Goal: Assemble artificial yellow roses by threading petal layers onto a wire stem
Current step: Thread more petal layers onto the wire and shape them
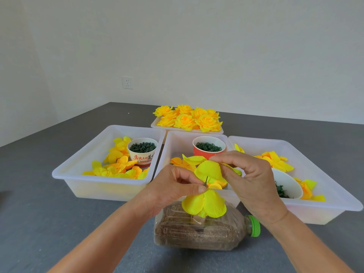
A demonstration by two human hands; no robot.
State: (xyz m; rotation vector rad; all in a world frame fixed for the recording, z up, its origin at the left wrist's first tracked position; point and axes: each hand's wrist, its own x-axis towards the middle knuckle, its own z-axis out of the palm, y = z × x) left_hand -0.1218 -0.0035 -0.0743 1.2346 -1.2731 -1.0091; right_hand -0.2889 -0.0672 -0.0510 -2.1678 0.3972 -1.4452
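Observation:
A thin dark wire stem (pixel 205 181) stands up from a bottle (pixel 199 231) lying on its side and filled with brown grain. My left hand (pixel 173 190) pinches the stem just above a yellow petal layer (pixel 203 203) that sits lower on it. My right hand (pixel 250 180) holds another yellow petal layer (pixel 209 170) at the stem's top, the wire poking into its underside. Loose yellow petals (pixel 116 168) lie in the trays behind.
Three white trays (pixel 82 160) (pixel 175 142) (pixel 323 203) sit side by side holding petals and paper cups (pixel 142 151) (pixel 208 147) of dark green parts. A tipped white cup (pixel 285 184) lies in the right tray. Finished yellow roses (pixel 188 118) fill a far tray.

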